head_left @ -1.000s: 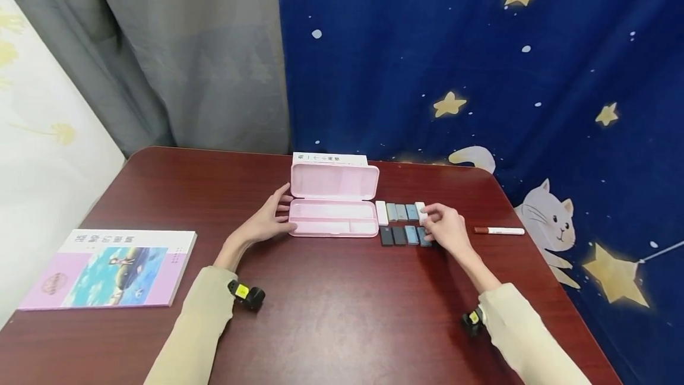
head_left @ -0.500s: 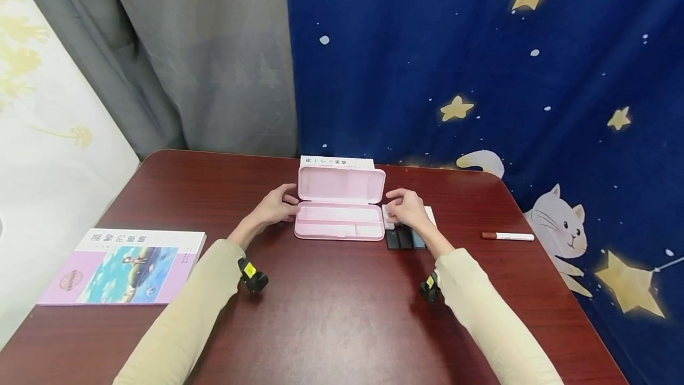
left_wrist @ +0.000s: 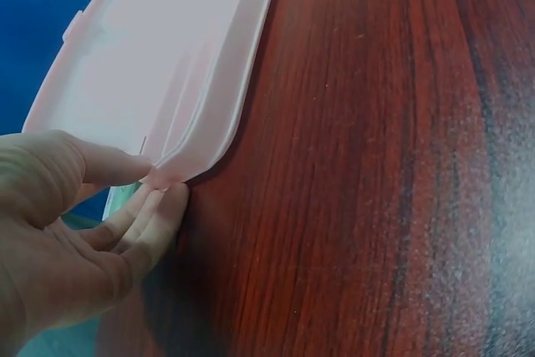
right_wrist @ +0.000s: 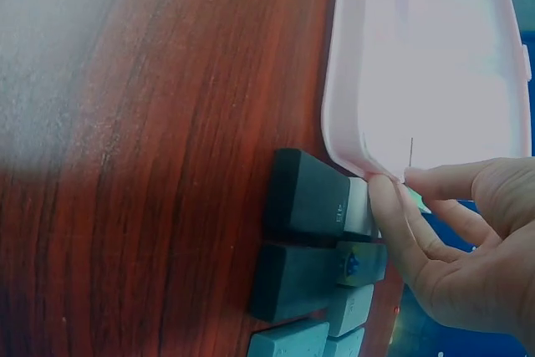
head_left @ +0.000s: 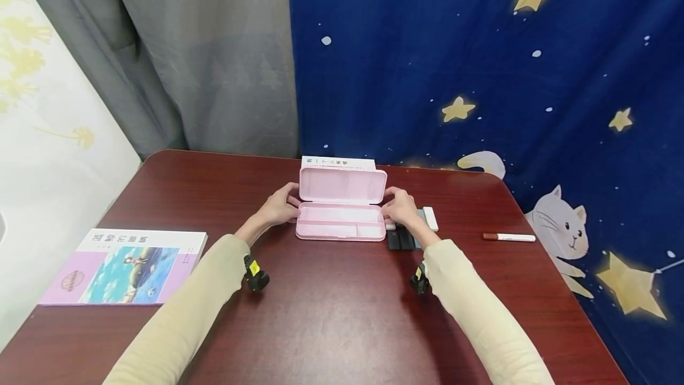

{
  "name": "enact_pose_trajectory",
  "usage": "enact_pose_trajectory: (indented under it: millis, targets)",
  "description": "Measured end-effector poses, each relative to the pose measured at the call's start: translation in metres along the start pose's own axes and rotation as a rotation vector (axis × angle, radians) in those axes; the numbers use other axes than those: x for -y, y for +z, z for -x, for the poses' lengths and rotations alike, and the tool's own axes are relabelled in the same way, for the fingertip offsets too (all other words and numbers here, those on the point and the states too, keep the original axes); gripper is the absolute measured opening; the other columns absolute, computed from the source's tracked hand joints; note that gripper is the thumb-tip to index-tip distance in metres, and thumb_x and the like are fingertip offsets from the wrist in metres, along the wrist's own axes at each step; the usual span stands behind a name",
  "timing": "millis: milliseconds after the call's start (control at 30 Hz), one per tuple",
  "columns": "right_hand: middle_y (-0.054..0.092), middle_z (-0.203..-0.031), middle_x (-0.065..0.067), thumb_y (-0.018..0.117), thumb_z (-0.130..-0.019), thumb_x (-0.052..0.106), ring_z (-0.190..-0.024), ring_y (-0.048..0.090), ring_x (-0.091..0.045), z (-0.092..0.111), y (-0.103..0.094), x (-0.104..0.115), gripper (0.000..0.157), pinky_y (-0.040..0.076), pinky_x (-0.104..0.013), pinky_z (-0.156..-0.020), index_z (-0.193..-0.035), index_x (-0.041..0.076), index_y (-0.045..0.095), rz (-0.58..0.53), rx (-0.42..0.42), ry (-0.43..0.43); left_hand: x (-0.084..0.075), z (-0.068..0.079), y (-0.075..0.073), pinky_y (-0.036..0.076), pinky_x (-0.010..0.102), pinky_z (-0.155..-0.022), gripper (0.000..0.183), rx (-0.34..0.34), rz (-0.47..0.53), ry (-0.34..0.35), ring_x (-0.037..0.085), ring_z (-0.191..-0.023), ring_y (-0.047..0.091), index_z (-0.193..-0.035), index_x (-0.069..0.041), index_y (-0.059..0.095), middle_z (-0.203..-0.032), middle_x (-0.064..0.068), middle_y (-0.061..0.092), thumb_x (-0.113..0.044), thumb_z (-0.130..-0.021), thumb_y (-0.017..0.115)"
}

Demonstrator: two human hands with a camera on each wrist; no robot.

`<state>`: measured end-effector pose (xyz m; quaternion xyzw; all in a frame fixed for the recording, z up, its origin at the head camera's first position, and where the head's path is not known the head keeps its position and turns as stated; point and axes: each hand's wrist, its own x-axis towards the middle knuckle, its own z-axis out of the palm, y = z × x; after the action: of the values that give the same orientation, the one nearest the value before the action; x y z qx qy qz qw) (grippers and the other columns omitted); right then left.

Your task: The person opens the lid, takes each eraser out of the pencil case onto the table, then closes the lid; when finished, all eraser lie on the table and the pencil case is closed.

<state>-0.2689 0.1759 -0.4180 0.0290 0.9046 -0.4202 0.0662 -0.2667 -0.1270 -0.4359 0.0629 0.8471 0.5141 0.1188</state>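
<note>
A pink pencil case [head_left: 342,232] lies open on the table, its lid [head_left: 343,186] raised at the back. Inside, the tray has long compartments and a short one at the right. My left hand [head_left: 275,205] holds the left end; in the left wrist view the thumb [left_wrist: 117,165] is on the rim and the fingers lie against the outer wall. At the other end my right hand [head_left: 402,205] pinches the corner near the hinge, as the right wrist view shows with its thumb [right_wrist: 443,180]. Part of each hand's contact is hidden.
Right of the case, partly under my right hand, stand rows of small eraser-like blocks, including black ones [right_wrist: 305,198] and a white one [head_left: 430,218]. A brown-and-white marker [head_left: 507,237] lies farther right. A white box [head_left: 338,162] is behind the lid, a book [head_left: 125,269] at left.
My right hand has left the white block at the end of the row and moved left to the pencil case's right end. The left hand remains at the left end. The view has shifted slightly.
</note>
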Motion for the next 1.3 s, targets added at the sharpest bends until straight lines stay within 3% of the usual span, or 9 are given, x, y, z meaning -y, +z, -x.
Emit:
enact_pose_trajectory:
  millis: [100,267,400,700,900,1033,1167,1300]
  targets:
    - [0.068,-0.090,-0.019,0.065,-0.082,-0.005,-0.069,0.067,-0.021,0.000,0.002,0.000,0.045,0.058,-0.030,-0.060,-0.126,0.000,0.055,0.063,-0.017,-0.030,0.000,0.002,-0.001,0.059,0.038,-0.067,0.064,-0.003,-0.009,0.012,0.033,-0.090,0.066,-0.140,0.001,0.034,-0.106,0.027,0.060,0.010,-0.082,0.059]
    - [0.069,-0.086,-0.014,0.066,-0.080,-0.001,-0.083,0.066,-0.026,0.000,0.004,0.001,0.045,0.054,-0.037,-0.080,-0.125,0.003,0.058,0.174,-0.075,-0.099,0.001,0.005,-0.002,0.059,0.038,-0.068,0.062,-0.017,-0.014,0.029,0.035,-0.091,0.066,-0.139,0.001,0.034,-0.105,0.028,0.060,0.012,-0.083,0.059]
    - [0.070,-0.084,-0.013,0.067,-0.081,-0.001,-0.083,0.065,-0.027,0.002,0.005,-0.001,0.045,0.051,-0.041,-0.084,-0.125,0.003,0.058,0.181,-0.097,-0.128,0.001,0.007,0.000,0.059,0.037,-0.068,0.060,-0.035,-0.007,0.063,0.035,-0.091,0.066,-0.137,0.000,0.036,-0.103,0.028,0.061,0.013,-0.083,0.058]
    - [0.069,-0.089,-0.017,0.062,-0.087,-0.002,-0.074,0.068,-0.023,0.010,0.001,-0.011,0.036,0.058,-0.028,-0.063,-0.123,0.001,0.059,0.011,-0.053,-0.137,0.002,0.009,0.005,0.058,0.035,-0.066,0.050,-0.074,-0.081,0.123,0.034,-0.087,0.067,-0.128,-0.002,0.041,-0.099,0.026,0.063,0.012,-0.083,0.058]
    - [0.066,-0.099,-0.026,0.045,-0.094,-0.007,-0.079,0.067,-0.026,0.012,-0.001,-0.018,0.031,0.059,-0.035,-0.070,-0.121,-0.004,0.059,-0.279,0.029,-0.071,0.006,0.010,0.006,0.057,0.034,-0.065,0.037,-0.096,-0.127,0.177,0.031,-0.084,0.066,-0.112,-0.003,0.046,-0.098,0.025,0.064,0.012,-0.081,0.059]
    - [0.064,-0.099,-0.022,0.037,-0.097,-0.004,-0.076,0.065,-0.021,0.012,-0.004,-0.021,0.034,0.058,-0.038,-0.074,-0.123,-0.007,0.059,-0.448,0.082,-0.009,0.009,0.009,0.006,0.054,0.036,-0.070,0.031,-0.139,-0.205,0.250,0.027,-0.083,0.064,-0.104,-0.004,0.051,-0.094,0.018,0.066,0.013,-0.078,0.057]
    - [0.061,-0.088,-0.010,0.049,-0.100,0.013,-0.067,0.061,-0.010,0.012,-0.004,-0.020,0.029,0.059,-0.034,-0.072,-0.117,-0.007,0.063,-0.432,0.079,0.004,0.010,0.009,0.005,0.050,0.038,-0.072,0.030,-0.153,-0.249,0.287,0.025,-0.081,0.063,-0.102,-0.004,0.056,-0.094,0.015,0.067,0.012,-0.077,0.051]
    - [0.062,-0.086,-0.006,0.066,-0.092,0.025,-0.068,0.057,-0.010,0.016,-0.003,-0.018,0.032,0.056,-0.025,-0.068,-0.112,0.000,0.066,-0.260,0.051,-0.046,0.007,0.011,0.005,0.051,0.030,-0.066,0.029,-0.129,-0.218,0.226,0.019,-0.074,0.062,-0.104,-0.004,0.061,-0.098,0.014,0.067,0.010,-0.081,0.049]
